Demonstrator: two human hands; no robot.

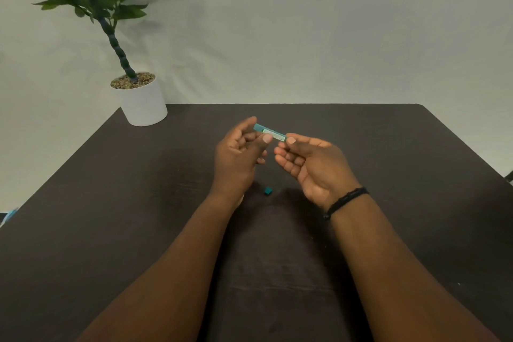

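A small teal tube point(270, 132) with a pale label is held above the dark table point(138, 203), lying roughly level. My left hand point(238, 153) pinches its left part between thumb and fingers. My right hand point(311, 161) pinches its right end with thumb and forefinger; a black cord bracelet sits on that wrist. A small teal cap point(267, 191) lies on the table below and between the two hands.
A white pot point(143, 104) with a green artificial plant stands at the table's back left corner. A pale wall lies behind the table. Something bluish shows past the table's left edge point(9, 215).
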